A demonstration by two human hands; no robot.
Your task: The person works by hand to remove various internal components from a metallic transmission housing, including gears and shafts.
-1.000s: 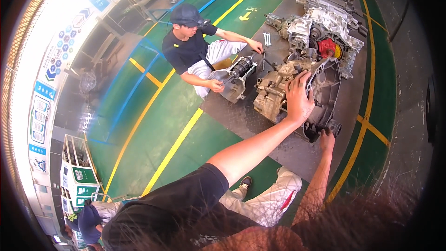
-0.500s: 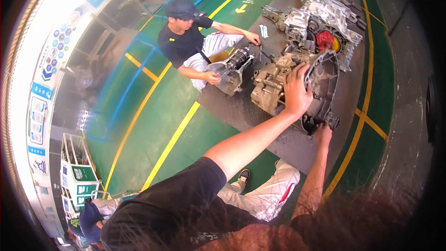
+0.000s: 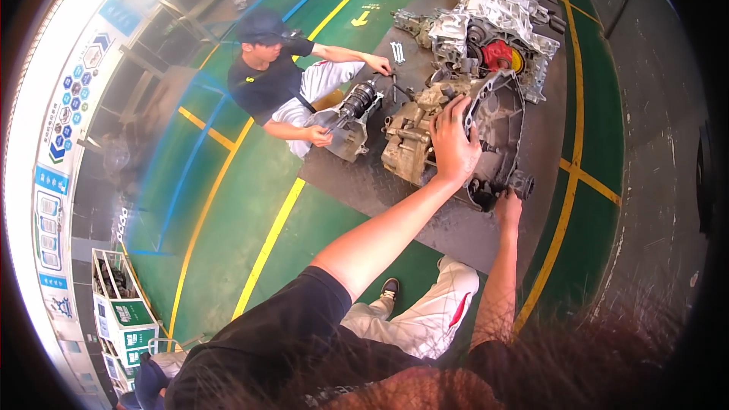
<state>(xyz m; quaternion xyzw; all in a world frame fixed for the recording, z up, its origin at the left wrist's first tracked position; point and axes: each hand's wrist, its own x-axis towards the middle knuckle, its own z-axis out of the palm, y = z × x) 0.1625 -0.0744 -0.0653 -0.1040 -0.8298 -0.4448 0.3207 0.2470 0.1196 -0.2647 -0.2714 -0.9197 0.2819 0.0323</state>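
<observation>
The left hand is resting spread on the metal casing — likely steadying it best. The right hand is meeting its lower end — pinching or not, I cannot tell.

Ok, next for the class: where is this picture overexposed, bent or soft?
All in the head view: glare bleaches the upper-left wall; fisheye distortion bows the right-hand yellow floor line; hair along the lower edge looks soft; the left hand and gearbox housing look reasonably clear.
</observation>
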